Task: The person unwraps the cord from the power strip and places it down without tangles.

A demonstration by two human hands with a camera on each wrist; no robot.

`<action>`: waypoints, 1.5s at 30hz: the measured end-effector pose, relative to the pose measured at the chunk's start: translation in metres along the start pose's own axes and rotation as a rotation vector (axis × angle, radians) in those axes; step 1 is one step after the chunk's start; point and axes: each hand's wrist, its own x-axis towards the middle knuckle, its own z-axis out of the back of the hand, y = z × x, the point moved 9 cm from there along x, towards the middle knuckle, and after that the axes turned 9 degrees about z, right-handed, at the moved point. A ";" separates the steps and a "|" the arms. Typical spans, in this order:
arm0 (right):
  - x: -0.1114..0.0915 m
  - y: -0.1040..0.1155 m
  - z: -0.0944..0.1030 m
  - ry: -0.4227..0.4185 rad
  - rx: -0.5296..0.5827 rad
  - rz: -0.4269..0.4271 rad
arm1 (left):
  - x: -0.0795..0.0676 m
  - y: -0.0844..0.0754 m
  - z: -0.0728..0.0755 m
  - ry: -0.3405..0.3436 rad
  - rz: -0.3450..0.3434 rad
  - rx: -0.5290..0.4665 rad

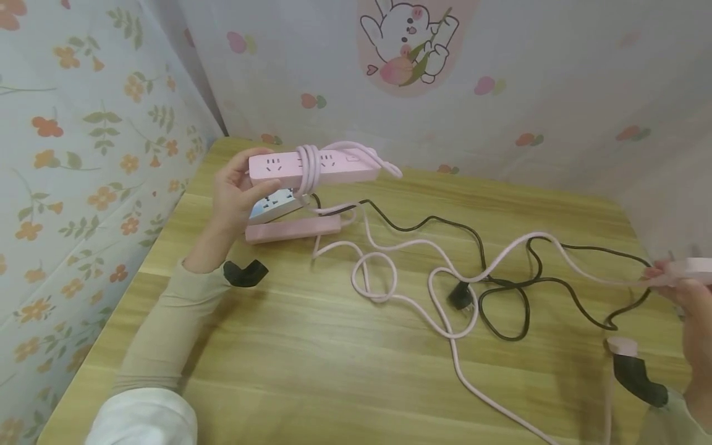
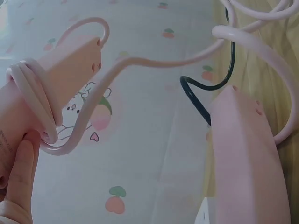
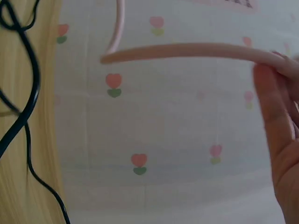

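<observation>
My left hand (image 1: pixel 233 194) grips one end of a pink power strip (image 1: pixel 282 165), thumb in front, and holds it up over the back left of the table. Several turns of its pink cord (image 1: pixel 309 170) are wound round the strip's middle. Out at the far right, my right hand (image 1: pixel 695 309) pinches a pink plug (image 1: pixel 686 271) with its cord stretching back leftward. In the right wrist view the pink cord (image 3: pixel 187 50) runs into the fingers (image 3: pixel 271 102). Beneath the held strip, a second pink power strip (image 1: pixel 292 229) lies beside a white power strip (image 1: pixel 272 209).
Loose loops of pink cord (image 1: pixel 374 298) cross a black cord (image 1: pixel 428 219) on the wooden table (image 1: pixel 311 371). A black plug (image 1: pixel 459 295) lies among the loops. Another pink plug (image 1: pixel 622 346) shows near my right wrist. Patterned curtains (image 1: pixel 311 68) stand behind and at left.
</observation>
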 end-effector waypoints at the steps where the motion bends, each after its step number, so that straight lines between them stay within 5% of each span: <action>1: 0.000 -0.003 -0.011 0.063 0.044 -0.029 | 0.000 -0.001 -0.001 0.002 0.001 0.001; 4: -0.003 -0.013 -0.040 0.300 -0.043 -0.112 | -0.001 -0.003 -0.001 0.000 0.002 0.003; 8: -0.019 -0.029 -0.060 0.655 -0.498 -0.164 | -0.002 -0.007 -0.005 0.011 -0.008 0.001; 11: -0.032 -0.042 -0.068 0.847 -0.727 -0.195 | -0.002 -0.011 -0.007 0.022 -0.016 -0.002; 17: -0.057 -0.069 -0.075 1.048 -0.760 -0.284 | -0.002 -0.015 -0.007 0.010 -0.033 -0.024; 22: -0.081 -0.087 -0.080 1.122 -0.719 -0.309 | -0.002 -0.015 -0.010 0.038 -0.050 -0.033; 34: -0.106 -0.106 -0.085 1.122 -0.766 -0.276 | -0.004 -0.015 -0.019 0.076 -0.061 -0.013; 40: -0.099 -0.102 -0.091 1.113 -0.690 -0.275 | -0.004 -0.014 -0.023 0.093 -0.044 -0.040; 45: -0.067 -0.102 -0.123 1.087 -0.678 -0.281 | -0.006 -0.012 -0.027 0.083 -0.030 -0.053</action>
